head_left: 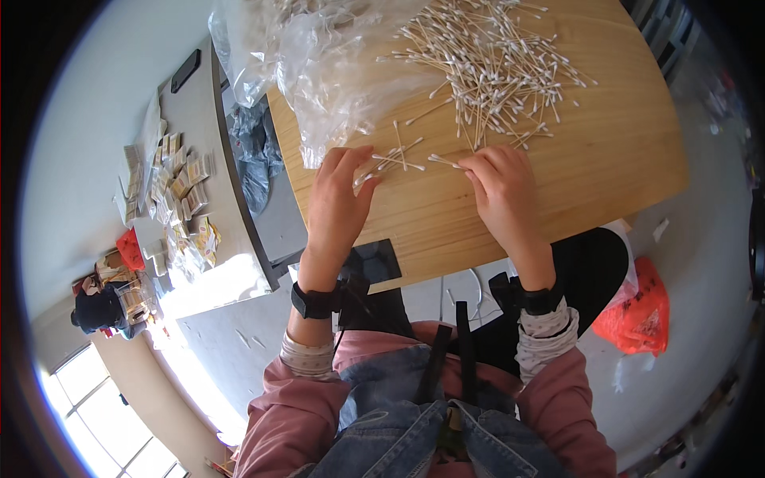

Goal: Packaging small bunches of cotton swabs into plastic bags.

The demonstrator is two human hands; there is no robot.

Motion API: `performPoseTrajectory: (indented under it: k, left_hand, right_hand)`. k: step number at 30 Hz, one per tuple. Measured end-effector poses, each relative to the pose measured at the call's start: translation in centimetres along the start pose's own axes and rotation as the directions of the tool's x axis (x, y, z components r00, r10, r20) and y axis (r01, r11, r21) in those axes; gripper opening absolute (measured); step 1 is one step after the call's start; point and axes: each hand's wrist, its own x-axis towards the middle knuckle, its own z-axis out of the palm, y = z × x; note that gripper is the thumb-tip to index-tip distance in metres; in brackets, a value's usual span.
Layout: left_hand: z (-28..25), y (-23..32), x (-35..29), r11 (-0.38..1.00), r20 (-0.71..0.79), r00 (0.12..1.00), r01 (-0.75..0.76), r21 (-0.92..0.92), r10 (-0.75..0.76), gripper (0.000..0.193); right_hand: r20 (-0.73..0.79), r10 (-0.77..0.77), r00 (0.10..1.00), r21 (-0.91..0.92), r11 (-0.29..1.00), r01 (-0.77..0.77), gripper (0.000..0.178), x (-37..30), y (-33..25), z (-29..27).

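A big heap of cotton swabs (510,76) with white tips and pale sticks lies on the wooden table (629,151). My right hand (508,191) is at the near edge of the heap, thumb and fingers pinched on a couple of swabs (445,161) that point left. Several loose swabs (402,151) lie crossed between my two hands. Beside them my left hand (339,191) rests on the table, thumb and fingers apart, with swab tips in the gap. A crumpled clear plastic bag (343,80) touches the area just beyond my left fingers.
A dark flat rectangular thing (376,261) lies at the table's near edge. On the left, a grey side table (211,279) holds many small clear packs (182,179) and a black phone (186,70). A red plastic bag (641,311) sits low on the right.
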Motion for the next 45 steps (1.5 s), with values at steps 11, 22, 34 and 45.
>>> performPoseTrajectory:
  k: [11,22,34,45]
  left_hand:
    - [0.7,0.2,0.0,0.993,0.009,0.998,0.058,-0.103,-0.057,0.011]
    - [4.9,3.3,2.3,0.991,-0.24,0.962,-0.134,0.012,0.133,0.011]
    - [4.9,4.2,0.2,0.984,0.042,0.997,-0.077,0.161,0.071,0.014]
    - [4.7,5.9,-1.8,0.993,-0.134,0.986,0.09,-0.072,-0.099,0.013]
  right_hand:
    - [0.051,-0.02,0.998,0.033,0.999,0.019,0.014,-0.7,0.0,-1.5]
    - [0.098,-0.014,0.995,0.031,0.999,0.011,0.009,-1.2,0.2,-2.2]
    - [0.014,-0.022,1.0,0.045,0.999,0.022,0.015,-1.6,0.6,-2.0]
    - [0.081,0.257,0.963,0.467,0.844,-0.264,0.013,-2.4,-1.1,-1.5]
